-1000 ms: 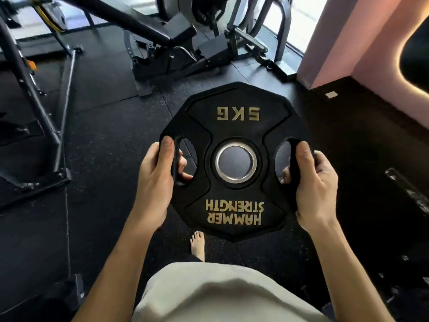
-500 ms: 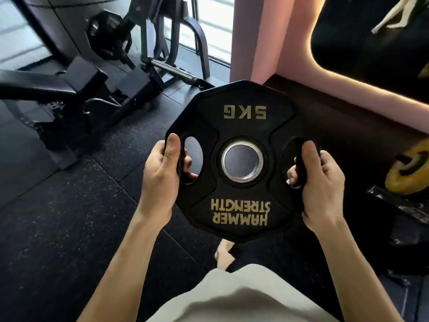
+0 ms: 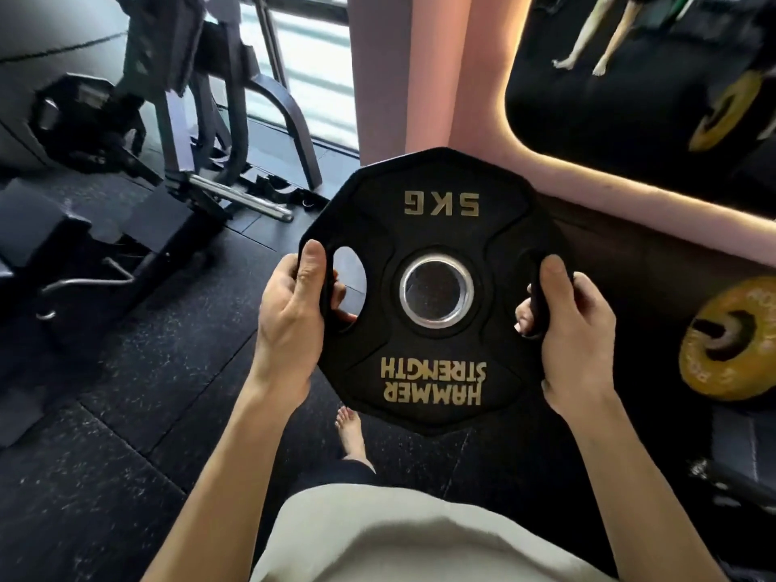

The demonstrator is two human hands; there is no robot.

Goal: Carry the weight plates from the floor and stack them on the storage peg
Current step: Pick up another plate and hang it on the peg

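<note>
A black 5 kg weight plate [image 3: 436,212] with gold lettering and a steel-ringed centre hole is held flat in front of me at waist height. My left hand [image 3: 289,325] grips its left handle slot, fingers curled through the opening and thumb on top. My right hand [image 3: 575,333] grips the right handle slot the same way. At the right edge a yellow weight plate [image 3: 730,342] sits on a storage peg [image 3: 714,329] low by the wall.
A black bench and machine frame [image 3: 176,132] stand to the left with a chrome bar [image 3: 239,197] near the floor. A pink wall [image 3: 441,77] and a lit mirror [image 3: 630,77] rise ahead. My bare foot [image 3: 350,430] is on the black rubber floor [image 3: 126,413].
The view has swung to the right. The pink wall, the mirror and the yellow plate on its peg have come into view. Both hands keep their grip on the black plate.
</note>
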